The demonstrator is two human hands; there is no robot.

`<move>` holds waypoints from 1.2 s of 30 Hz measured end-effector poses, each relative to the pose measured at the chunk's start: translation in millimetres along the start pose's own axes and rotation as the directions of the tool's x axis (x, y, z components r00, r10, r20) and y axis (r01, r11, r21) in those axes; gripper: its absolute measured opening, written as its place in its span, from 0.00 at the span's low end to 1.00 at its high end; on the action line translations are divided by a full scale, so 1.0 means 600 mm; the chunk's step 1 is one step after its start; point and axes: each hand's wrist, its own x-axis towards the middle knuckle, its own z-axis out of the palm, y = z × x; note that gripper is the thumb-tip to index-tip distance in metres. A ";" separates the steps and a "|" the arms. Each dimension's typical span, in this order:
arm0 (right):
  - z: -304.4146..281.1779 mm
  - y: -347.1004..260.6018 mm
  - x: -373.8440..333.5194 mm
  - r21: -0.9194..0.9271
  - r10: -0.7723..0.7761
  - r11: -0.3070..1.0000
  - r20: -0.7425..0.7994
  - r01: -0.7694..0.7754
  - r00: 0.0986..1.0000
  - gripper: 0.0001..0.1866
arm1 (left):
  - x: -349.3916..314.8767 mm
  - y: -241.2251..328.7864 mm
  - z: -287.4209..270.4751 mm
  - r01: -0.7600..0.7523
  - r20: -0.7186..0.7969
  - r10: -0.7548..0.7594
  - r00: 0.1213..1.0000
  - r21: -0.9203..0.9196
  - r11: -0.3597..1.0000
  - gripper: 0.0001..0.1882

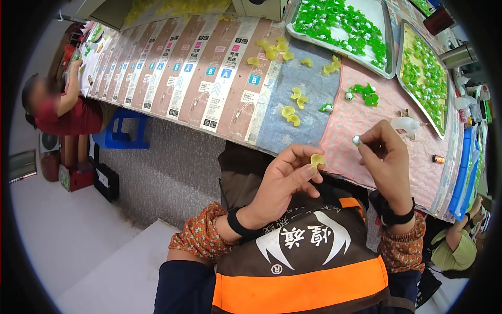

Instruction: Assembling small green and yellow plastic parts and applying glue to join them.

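Note:
Between the thumb and fingers of my left hand [293, 175] is a small yellow plastic cup-shaped piece [317, 159], held just off the table's front edge. My right hand [386, 157] pinches a small green-and-white piece [356, 140] above the pink cloth; my fingers hide most of it. Ahead of my hands lie loose yellow pieces [288, 112] on the blue cloth [314, 94]. A single green-and-white piece [326, 108] rests beside them, and a small cluster of green pieces [369, 95] sits on the pink cloth [334, 137].
Two metal trays hold many pieces: green-and-white in one [387, 67], green and yellow in the other [442, 125]. A clear bottle [406, 125] and a small battery-like cylinder [438, 159] are at right. One person [68, 104] works at far left, another [460, 246] sits at right.

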 end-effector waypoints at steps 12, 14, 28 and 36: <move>0.051 -0.023 -0.066 0.229 -0.450 0.863 -0.058 0.451 0.891 0.11 | 0.003 -0.011 0.015 -0.054 0.017 0.053 0.998 0.088 0.995 0.17; 0.050 -0.029 -0.067 0.200 -0.446 0.869 -0.077 0.452 0.892 0.11 | 0.003 -0.014 0.016 -0.066 0.020 0.064 0.998 0.117 0.991 0.16; 0.066 -0.022 -0.078 0.010 -0.513 0.855 -0.126 0.518 0.849 0.12 | 0.002 -0.024 0.022 -0.172 0.063 0.163 0.985 0.208 0.963 0.16; 0.068 -0.025 -0.083 0.026 -0.462 0.882 -0.142 0.470 0.875 0.12 | -0.001 -0.019 0.019 -0.173 0.079 0.157 0.984 0.286 0.942 0.17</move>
